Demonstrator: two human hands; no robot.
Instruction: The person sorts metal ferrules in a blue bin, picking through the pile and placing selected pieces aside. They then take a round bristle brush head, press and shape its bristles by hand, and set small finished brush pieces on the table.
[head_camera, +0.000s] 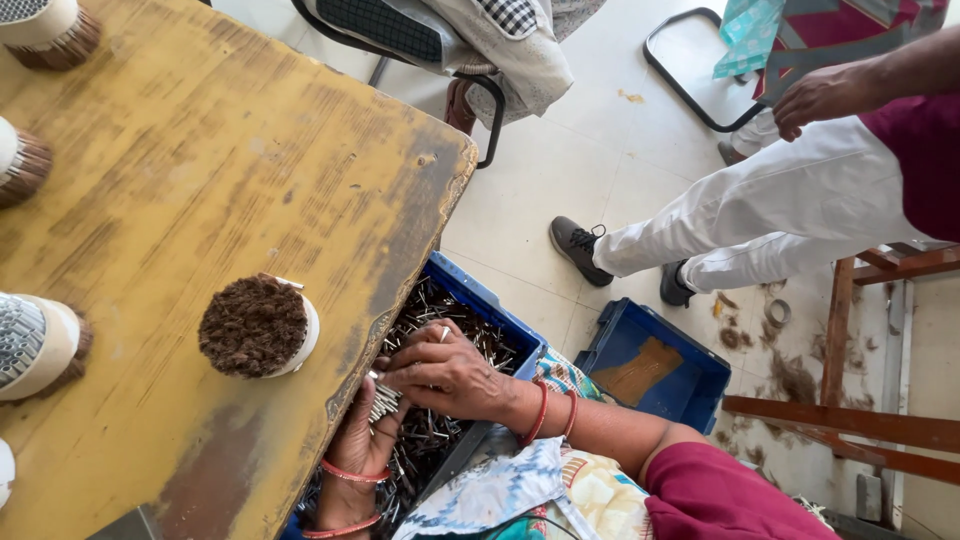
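My left hand (355, 448), with red bangles at the wrist, is closed around a small bundle of thin metal pins (381, 402) at the table's edge. My right hand (445, 375) reaches over from the right, its fingertips pinching the same bundle. Both hands are above a blue plastic crate (487, 303) filled with loose dark metal pins (470, 335). Just left of the hands, a round brush (258, 326) with brown bristles and a white body stands on the worn yellow table (200, 170).
Several more brushes (35, 345) lie along the table's left edge. A second blue crate (650, 365) sits on the tiled floor. Another person in white trousers (770, 215) stands at the upper right, a hand (820, 95) hanging. A chair (450, 45) and a wooden frame (850, 420) are nearby.
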